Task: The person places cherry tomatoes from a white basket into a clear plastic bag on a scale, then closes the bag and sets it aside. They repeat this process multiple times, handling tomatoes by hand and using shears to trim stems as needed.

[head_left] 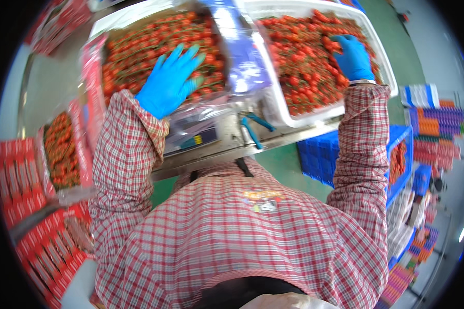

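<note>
My left hand (174,79), in a blue glove, lies with fingers spread on rows of cherry tomatoes on the vine (139,54). They fill a box lined with clear plastic film (201,106), with a pink side flap (92,69). Over in a white plastic crate (386,77), my gloved right hand (353,58) has its fingers curled around a few cherry tomatoes (331,45). Loose, tangled trusses of cherry tomatoes (301,65) fill that crate. Between box and crate, teal-handled snips (251,133) rest at the front edge of the metal table (232,135).
A second filled tomato box (62,150) stands at the left, beside stacked red cartons (19,174). Blue plastic crates (319,156) sit low at the right, one holding tomatoes (397,162). Farther right are stacks of colourful cartons (439,119). A purple plastic-covered flap (241,50) separates the two containers.
</note>
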A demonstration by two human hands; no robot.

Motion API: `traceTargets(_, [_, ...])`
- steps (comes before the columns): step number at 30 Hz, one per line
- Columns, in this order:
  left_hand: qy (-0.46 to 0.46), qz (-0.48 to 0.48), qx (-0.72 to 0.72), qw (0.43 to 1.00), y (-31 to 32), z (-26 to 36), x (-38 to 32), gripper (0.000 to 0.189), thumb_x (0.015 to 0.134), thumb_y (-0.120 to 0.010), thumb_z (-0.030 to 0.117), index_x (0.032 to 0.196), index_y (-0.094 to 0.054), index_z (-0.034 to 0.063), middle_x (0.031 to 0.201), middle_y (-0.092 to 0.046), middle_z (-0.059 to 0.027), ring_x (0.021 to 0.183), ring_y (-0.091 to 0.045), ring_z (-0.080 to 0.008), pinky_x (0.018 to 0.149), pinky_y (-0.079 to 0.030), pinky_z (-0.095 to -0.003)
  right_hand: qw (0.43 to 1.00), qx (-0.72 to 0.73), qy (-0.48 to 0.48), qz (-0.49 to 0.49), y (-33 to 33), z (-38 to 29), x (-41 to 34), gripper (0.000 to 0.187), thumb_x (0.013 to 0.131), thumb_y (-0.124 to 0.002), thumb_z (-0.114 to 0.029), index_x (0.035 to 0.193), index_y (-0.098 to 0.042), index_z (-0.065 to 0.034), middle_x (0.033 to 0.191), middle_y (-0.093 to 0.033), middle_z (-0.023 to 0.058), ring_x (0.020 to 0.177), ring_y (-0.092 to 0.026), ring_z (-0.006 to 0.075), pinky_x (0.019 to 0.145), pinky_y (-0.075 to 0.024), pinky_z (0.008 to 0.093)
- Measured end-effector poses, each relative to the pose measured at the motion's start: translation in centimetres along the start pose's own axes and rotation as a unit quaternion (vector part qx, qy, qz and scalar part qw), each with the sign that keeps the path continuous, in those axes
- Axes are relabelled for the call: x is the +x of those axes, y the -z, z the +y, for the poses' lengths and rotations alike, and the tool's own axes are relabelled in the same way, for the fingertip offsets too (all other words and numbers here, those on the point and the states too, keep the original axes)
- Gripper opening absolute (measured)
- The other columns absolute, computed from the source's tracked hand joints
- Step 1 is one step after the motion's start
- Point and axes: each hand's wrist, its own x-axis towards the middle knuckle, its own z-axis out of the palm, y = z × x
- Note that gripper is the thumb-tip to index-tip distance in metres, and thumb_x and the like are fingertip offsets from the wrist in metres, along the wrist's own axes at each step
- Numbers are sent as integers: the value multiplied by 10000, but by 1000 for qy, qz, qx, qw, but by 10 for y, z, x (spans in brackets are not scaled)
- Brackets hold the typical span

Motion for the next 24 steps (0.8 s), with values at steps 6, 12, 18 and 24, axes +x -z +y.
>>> traceTargets(6, [71,-113,148,980,-36,26,10,615,894,-375,485,1420,-211,213,1495,-124,-5,1378,-71,-264,1090,-60,-527,895,282,118,-326,-39,5,-55,316,748,-593,-96,1054,-634,-162,1060,-620,101,961,-595,275,830,-485,380])
traceTargets(12, [15,25,79,996,-3,41,23,493,841,-516,286,1312,-429,168,1440,-275,-42,1332,-224,-291,1084,-113,-509,831,155,158,-509,-102,-29,-52,553,665,-663,-159,1199,-518,-178,1127,-565,129,1044,-542,318,864,-463,420])
traceTargets(18, [-39,118,-394,911,-11,146,35,400,775,-522,-38,1161,-560,59,1178,-536,-117,1113,-508,-264,953,-397,-341,754,374,119,-527,-78,2,-24,512,651,-666,-132,1134,-505,-74,963,-555,78,898,-516,168,798,-443,352])
traceTargets(24, [94,40,-828,551,-44,188,62,485,939,-425,191,1369,-266,34,1323,-407,-131,1189,-449,-259,970,-395,-407,594,723,-2,-352,-32,-5,-35,262,814,-652,-141,1024,-512,-70,898,-558,14,801,-525,87,677,-454,242])
